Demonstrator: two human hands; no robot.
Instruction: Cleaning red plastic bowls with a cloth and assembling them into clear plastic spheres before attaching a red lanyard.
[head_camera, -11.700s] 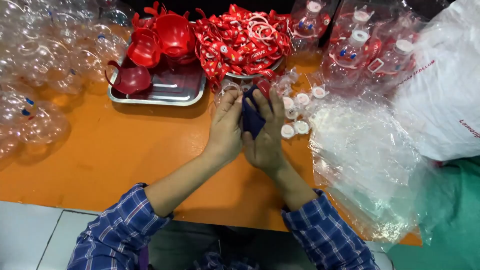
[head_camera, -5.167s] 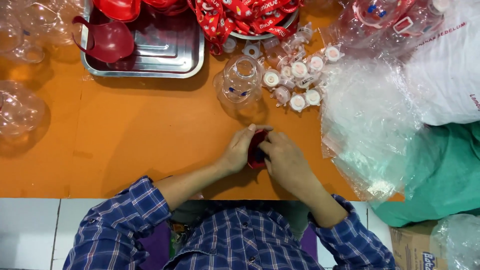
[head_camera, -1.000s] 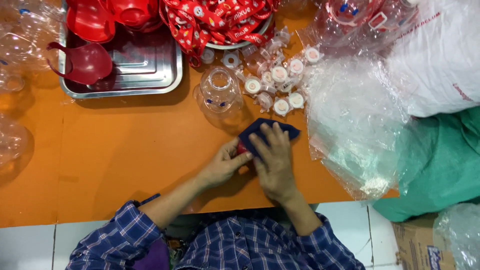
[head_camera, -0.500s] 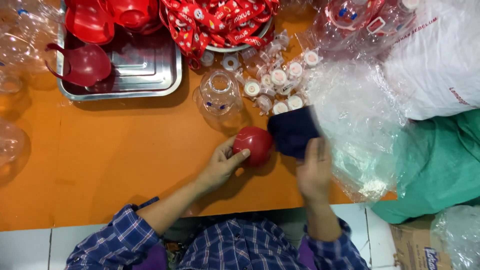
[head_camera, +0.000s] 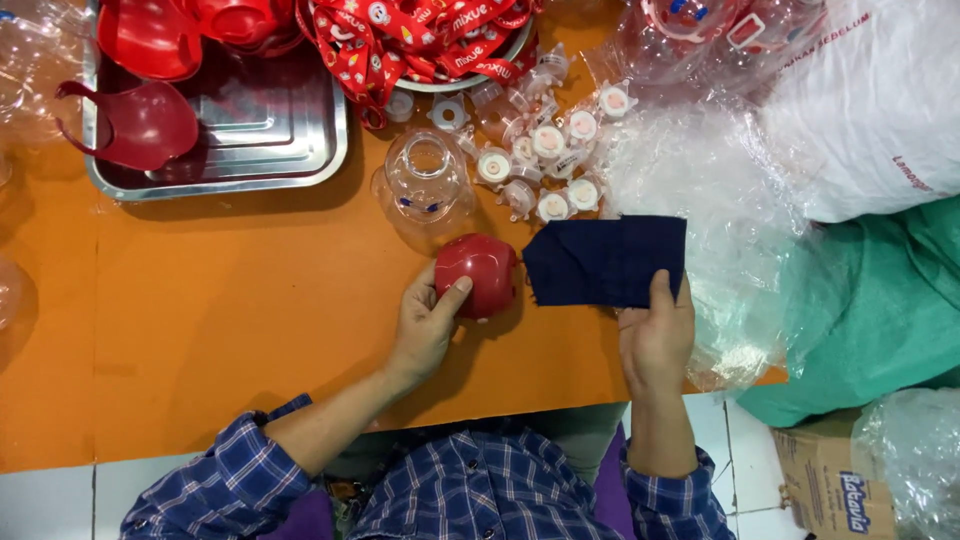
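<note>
My left hand (head_camera: 425, 320) grips a round red plastic piece (head_camera: 480, 272) that rests on the orange table (head_camera: 230, 310). My right hand (head_camera: 655, 335) holds the lower edge of a dark blue cloth (head_camera: 605, 260), spread flat to the right of the red piece. A clear plastic bottle body (head_camera: 425, 180) lies just beyond the red piece. Several small white and clear caps (head_camera: 545, 165) are scattered beside it.
A steel tray (head_camera: 270, 130) at the back left holds red plastic cups (head_camera: 140, 120). A bowl of red printed straps (head_camera: 420, 35) sits behind. Clear plastic bags (head_camera: 710, 200) and a white sack (head_camera: 870, 120) crowd the right; a green sack (head_camera: 880, 310) and cardboard box (head_camera: 830, 480) lie below.
My right hand has pulled the blue cloth off the red piece and moved it right, laying it flat. My left hand keeps hold of the red piece.
</note>
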